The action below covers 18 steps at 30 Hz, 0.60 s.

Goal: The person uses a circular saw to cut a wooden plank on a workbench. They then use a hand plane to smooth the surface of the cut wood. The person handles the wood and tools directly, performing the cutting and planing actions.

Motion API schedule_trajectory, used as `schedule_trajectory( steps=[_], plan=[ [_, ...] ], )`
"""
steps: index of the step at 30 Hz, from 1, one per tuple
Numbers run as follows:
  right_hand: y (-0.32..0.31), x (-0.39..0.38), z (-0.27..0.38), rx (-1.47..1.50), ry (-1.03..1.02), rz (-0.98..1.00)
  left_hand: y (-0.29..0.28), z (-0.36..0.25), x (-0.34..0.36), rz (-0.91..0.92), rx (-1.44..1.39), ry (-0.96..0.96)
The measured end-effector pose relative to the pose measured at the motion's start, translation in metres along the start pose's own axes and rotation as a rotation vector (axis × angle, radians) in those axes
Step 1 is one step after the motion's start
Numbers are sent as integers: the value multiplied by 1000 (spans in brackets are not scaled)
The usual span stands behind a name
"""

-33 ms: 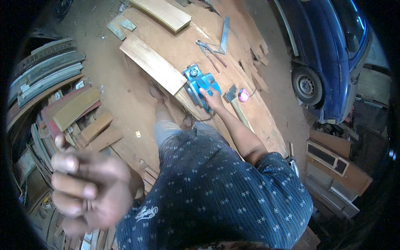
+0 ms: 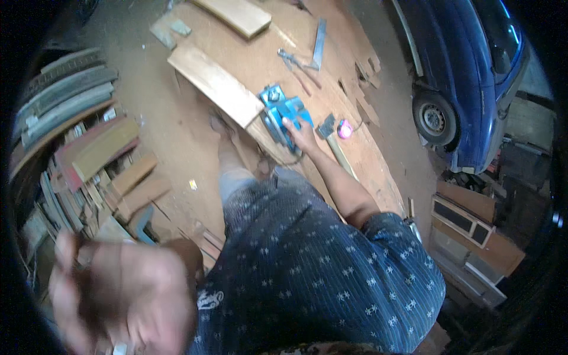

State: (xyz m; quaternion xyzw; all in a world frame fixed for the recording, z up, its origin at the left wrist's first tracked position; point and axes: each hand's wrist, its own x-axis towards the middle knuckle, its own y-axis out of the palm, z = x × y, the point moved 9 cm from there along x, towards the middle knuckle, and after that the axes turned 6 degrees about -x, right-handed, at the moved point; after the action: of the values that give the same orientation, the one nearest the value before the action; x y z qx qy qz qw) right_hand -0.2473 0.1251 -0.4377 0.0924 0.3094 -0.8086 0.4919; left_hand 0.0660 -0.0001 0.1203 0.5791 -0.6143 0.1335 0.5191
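My right hand (image 2: 302, 135) is wrapped around the handle of a blue electric planer (image 2: 290, 109). The planer rests at the near end of a pale wooden board (image 2: 216, 86), on the workbench. Close to the camera, at the lower left, my left hand (image 2: 127, 290) is raised with its palm showing. Motion smears its fingers, but they look apart and nothing shows in the palm. A hammer (image 2: 337, 145) with a wooden handle lies to the right of the planer, beside a small pink round thing (image 2: 345, 128).
Pincers (image 2: 300, 71) and a metal square (image 2: 318, 47) lie farther up the wooden bench (image 2: 370, 157). Another board (image 2: 236, 15) sits at its far end. Stacked timber (image 2: 106, 148) fills the left side. A blue car (image 2: 458, 77) stands at the right, above leaning panels (image 2: 464, 219).
My left hand has shifted down and turned; its fingers, loosely curled before, now look more stretched out. My right hand stays on the planer. The whole view has shifted slightly.
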Motion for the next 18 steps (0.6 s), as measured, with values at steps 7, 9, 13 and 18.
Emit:
schedule_trajectory(
  steps=[7, 9, 13, 18],
  plan=[
    [-18, -8, 15, -34, -70, -39, -16, -36, 8, 144, -174, -24],
    [-32, -20, 13, -63, -26, -87, -20, -31, 6, 140, -115, -31],
    [-51, -50, 35, -128, -201, -100, -19, -26, 4, 167, -73, -22],
    [-35, -51, 36, -147, -51, 141, -19, -20, 7, 197, -20, -20]
  ],
)
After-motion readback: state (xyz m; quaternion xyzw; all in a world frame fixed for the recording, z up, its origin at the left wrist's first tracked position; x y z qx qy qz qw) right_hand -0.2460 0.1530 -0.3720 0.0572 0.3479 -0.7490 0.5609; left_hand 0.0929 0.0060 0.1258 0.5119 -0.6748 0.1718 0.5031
